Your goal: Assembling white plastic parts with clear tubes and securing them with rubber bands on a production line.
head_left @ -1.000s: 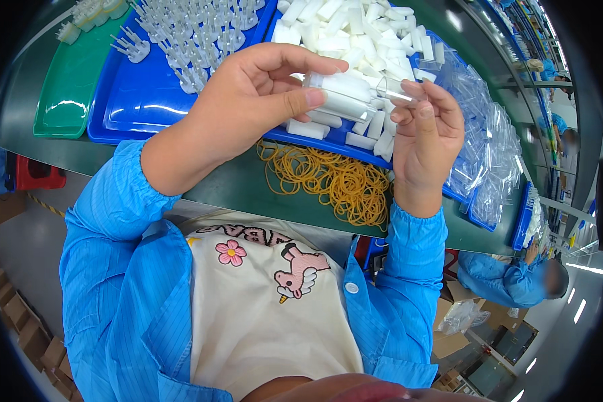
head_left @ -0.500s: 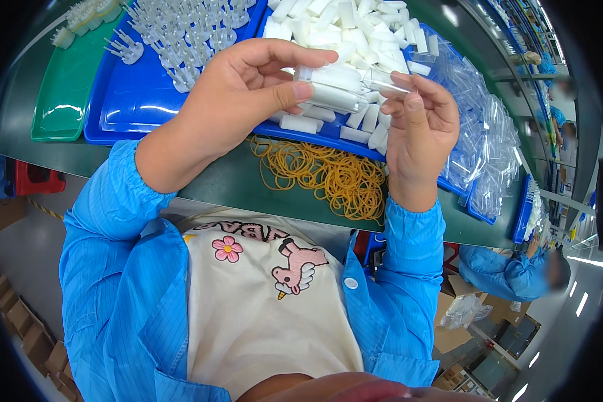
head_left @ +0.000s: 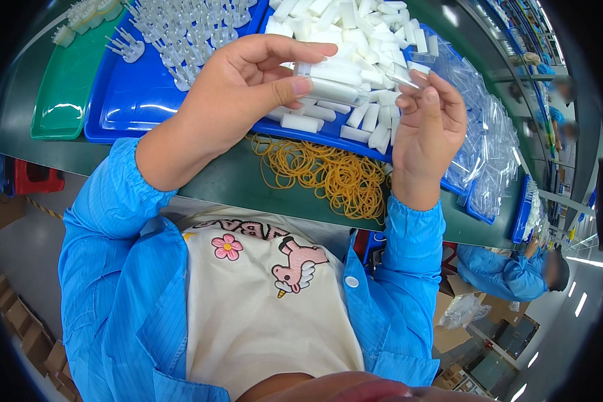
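Note:
My left hand (head_left: 244,80) is closed around a clear plastic tube (head_left: 338,92) with white filling inside, thumb below and fingers above. The tube lies sideways over the blue tray of white blocks (head_left: 365,43). To its right, my right hand (head_left: 432,124) pinches a small clear plastic piece (head_left: 406,79) between thumb and fingertips. That piece is tilted and stands apart from the tube's right end. Its exact shape is hard to make out. Below the hands, a heap of yellow-brown rubber bands (head_left: 338,177) lies on the green tabletop (head_left: 228,184).
On the left, a blue tray (head_left: 130,107) holds many white pronged parts (head_left: 187,37), beside a green tray (head_left: 63,100). Clear plastic pieces (head_left: 479,137) are heaped in trays at the right. Beyond them, a person in blue (head_left: 506,271) sits near a cardboard box (head_left: 452,328).
My right hand has moved a little to the right with the clear piece, widening the gap to the tube. The piece is now tilted differently. My left hand has hardly moved.

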A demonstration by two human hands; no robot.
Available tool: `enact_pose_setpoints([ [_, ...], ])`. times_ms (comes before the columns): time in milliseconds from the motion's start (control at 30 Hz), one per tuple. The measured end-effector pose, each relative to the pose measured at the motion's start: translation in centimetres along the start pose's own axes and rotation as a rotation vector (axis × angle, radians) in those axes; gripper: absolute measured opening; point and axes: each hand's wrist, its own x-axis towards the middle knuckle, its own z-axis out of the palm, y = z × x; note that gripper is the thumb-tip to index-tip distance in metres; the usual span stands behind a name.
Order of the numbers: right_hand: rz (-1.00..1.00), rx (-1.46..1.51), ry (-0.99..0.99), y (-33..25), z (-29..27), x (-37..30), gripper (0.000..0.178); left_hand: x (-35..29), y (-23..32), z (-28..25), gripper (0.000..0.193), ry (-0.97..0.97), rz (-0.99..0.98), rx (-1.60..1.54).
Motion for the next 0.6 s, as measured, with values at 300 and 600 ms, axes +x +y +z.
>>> enact_pose_setpoints([
  [300,0.006,-0.008,-0.13,0.21,0.89,-0.69,0.02,-0.07,-0.06,0.07,0.022,0.013,0.013,-0.018],
  [600,-0.051,-0.042,-0.178,0.45,0.97,-0.97,0.02,-0.14,-0.16,0.19,0.023,0.008,0.033,-0.036],
])
